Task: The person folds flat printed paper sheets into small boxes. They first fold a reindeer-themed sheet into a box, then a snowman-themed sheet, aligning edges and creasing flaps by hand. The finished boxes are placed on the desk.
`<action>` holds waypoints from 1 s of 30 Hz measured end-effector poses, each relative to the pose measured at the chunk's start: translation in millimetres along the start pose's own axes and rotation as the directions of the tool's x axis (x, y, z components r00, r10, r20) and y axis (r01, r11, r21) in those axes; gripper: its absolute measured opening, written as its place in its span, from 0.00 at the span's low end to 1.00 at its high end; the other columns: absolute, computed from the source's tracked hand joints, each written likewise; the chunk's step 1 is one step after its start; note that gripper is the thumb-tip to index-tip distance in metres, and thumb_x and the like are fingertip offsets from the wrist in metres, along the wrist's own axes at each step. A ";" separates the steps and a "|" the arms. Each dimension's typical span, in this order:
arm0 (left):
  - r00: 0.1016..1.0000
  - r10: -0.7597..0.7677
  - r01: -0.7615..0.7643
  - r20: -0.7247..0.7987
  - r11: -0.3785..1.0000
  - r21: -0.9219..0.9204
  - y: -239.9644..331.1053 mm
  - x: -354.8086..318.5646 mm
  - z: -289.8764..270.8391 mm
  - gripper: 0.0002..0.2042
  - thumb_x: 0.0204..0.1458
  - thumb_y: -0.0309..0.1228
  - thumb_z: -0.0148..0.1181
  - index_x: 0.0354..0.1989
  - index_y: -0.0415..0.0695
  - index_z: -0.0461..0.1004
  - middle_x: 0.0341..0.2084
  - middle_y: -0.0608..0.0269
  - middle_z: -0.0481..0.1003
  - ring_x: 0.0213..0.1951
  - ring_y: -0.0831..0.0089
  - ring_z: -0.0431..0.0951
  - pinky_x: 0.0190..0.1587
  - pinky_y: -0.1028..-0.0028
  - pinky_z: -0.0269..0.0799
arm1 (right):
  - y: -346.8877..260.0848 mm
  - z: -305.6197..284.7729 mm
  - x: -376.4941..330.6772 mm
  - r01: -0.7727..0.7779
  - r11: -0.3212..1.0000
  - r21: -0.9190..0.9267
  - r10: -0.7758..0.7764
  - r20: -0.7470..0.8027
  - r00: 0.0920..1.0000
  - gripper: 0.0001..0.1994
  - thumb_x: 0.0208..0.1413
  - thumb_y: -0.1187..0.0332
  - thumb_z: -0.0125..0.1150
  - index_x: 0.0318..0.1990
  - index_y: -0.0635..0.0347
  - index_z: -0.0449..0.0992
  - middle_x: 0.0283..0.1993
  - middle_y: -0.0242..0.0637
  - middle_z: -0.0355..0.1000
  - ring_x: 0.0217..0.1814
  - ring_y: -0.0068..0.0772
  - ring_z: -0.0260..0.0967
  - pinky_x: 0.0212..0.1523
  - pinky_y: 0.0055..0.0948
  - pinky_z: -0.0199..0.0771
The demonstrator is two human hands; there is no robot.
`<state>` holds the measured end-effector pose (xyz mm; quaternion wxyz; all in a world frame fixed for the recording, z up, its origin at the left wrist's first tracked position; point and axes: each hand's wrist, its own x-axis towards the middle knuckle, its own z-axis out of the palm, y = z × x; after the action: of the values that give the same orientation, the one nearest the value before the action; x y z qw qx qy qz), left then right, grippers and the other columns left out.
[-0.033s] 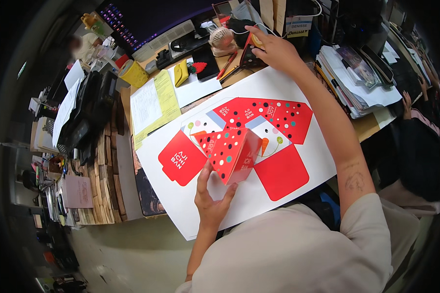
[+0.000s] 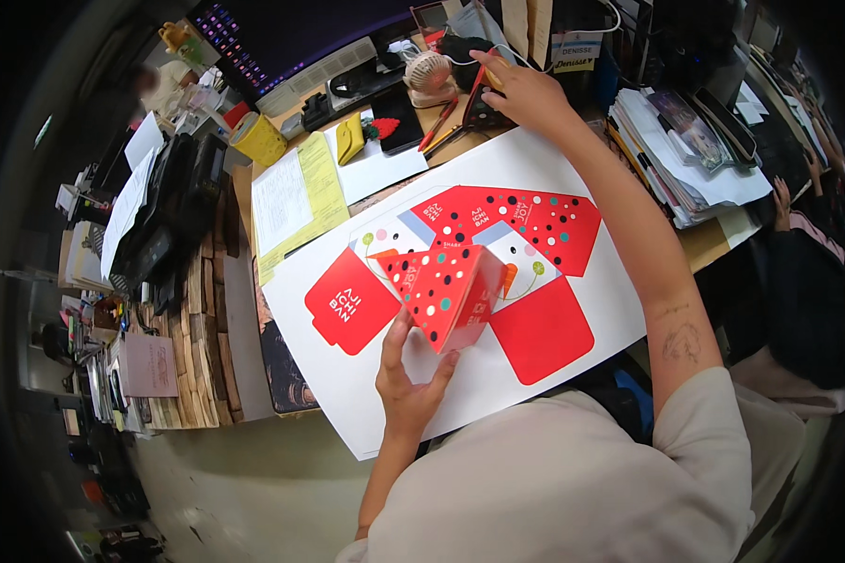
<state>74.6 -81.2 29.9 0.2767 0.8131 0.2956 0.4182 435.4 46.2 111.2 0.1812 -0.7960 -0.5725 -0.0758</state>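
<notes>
My left hand [image 2: 409,387] holds a red folded paper box [image 2: 441,296] by its near end, thumb and fingers on either side. Coloured dots cover its triangular top. Beneath it lies a large white printed sheet [image 2: 343,403] with a flat red box template and snowman figures. At the far side of the desk, my right hand [image 2: 532,101] is at a dark pouch [image 2: 479,113] with a red edge. Its thumb and fingers curl around something yellowish that I cannot make out, partly hidden by the hand.
A small fan [image 2: 429,75], a dark phone [image 2: 399,127] and a yellow pouch [image 2: 349,139] sit beyond the sheet. Stacked papers [image 2: 681,159] stand at the right. At the left are a yellow cup [image 2: 258,141] and a black printer [image 2: 174,211]. A keyboard [image 2: 291,80] lies below the monitor.
My right hand's fingers have shifted slightly at the pouch. The box has tilted very slightly in my left hand.
</notes>
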 end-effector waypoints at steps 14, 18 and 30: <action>0.998 -0.032 0.034 -0.047 0.999 0.033 17.0 7.5 -11.5 0.32 0.35 0.23 0.70 0.55 0.43 0.68 0.56 0.42 0.68 0.51 0.54 0.76 0.48 0.66 0.77 | 24.9 -26.1 -70.3 0.343 0.853 0.393 -0.099 -0.524 0.846 0.28 0.50 0.72 0.65 0.61 0.51 0.67 0.45 0.42 0.76 0.41 0.38 0.77 0.38 0.33 0.78; 0.991 -0.061 0.067 -0.118 0.996 0.053 7.9 8.2 -24.7 0.31 0.34 0.21 0.67 0.54 0.42 0.68 0.56 0.41 0.68 0.54 0.51 0.74 0.50 0.65 0.74 | 37.0 -25.8 -128.0 0.404 0.804 0.436 -0.075 -0.600 0.797 0.27 0.51 0.82 0.58 0.60 0.51 0.69 0.50 0.41 0.75 0.43 0.34 0.76 0.41 0.28 0.77; 0.950 -0.060 0.087 -0.307 0.994 0.073 -19.8 -2.1 -58.6 0.32 0.36 0.14 0.57 0.57 0.39 0.62 0.61 0.38 0.61 0.57 0.54 0.70 0.53 0.65 0.71 | 36.2 -44.6 -207.2 0.244 0.772 0.587 -0.021 -0.360 0.933 0.10 0.44 0.81 0.56 0.37 0.64 0.75 0.53 0.46 0.70 0.54 0.39 0.69 0.56 0.34 0.69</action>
<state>19.2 -57.5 44.1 0.2081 0.7385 0.3824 0.5149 404.3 -163.8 77.2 0.5218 -0.6235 -0.5814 -0.0286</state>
